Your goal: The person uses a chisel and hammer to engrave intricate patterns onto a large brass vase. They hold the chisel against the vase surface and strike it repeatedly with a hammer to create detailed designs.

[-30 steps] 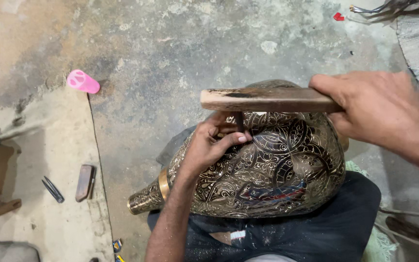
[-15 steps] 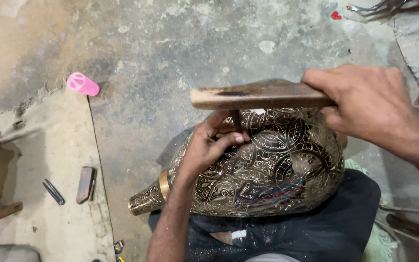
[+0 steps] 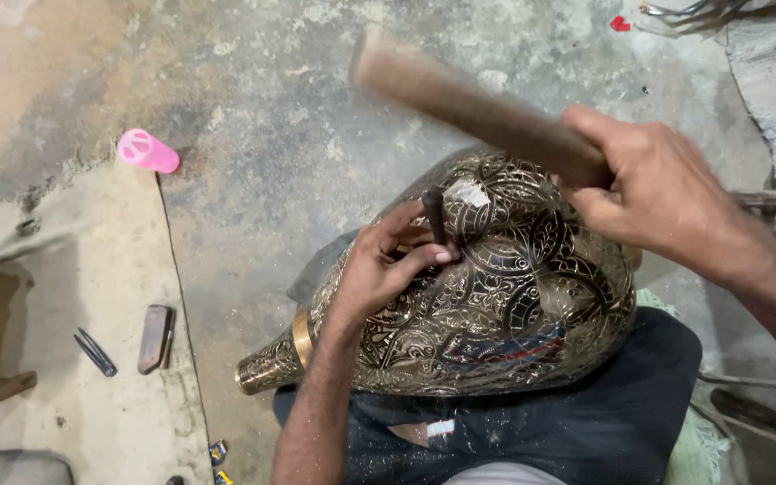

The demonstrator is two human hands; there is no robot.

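A large engraved brass vase (image 3: 514, 305) lies on its side across my lap, its neck pointing left. My left hand (image 3: 388, 265) rests on the vase and grips a short dark chisel (image 3: 434, 216), held upright against the metal. My right hand (image 3: 657, 193) is closed around a wooden mallet (image 3: 478, 108), which is raised and tilted up to the left, blurred by motion, above the chisel.
A pink plastic cup (image 3: 147, 151) lies on the concrete floor at left. A dark flat block (image 3: 155, 338) and a small metal tool (image 3: 95, 352) lie on the pale slab at lower left. A dark cloth (image 3: 532, 431) covers my lap.
The mallet was level just above the chisel; now it has swung up and tilted, its head lifted to the upper left. My left hand and the chisel have stayed in place.
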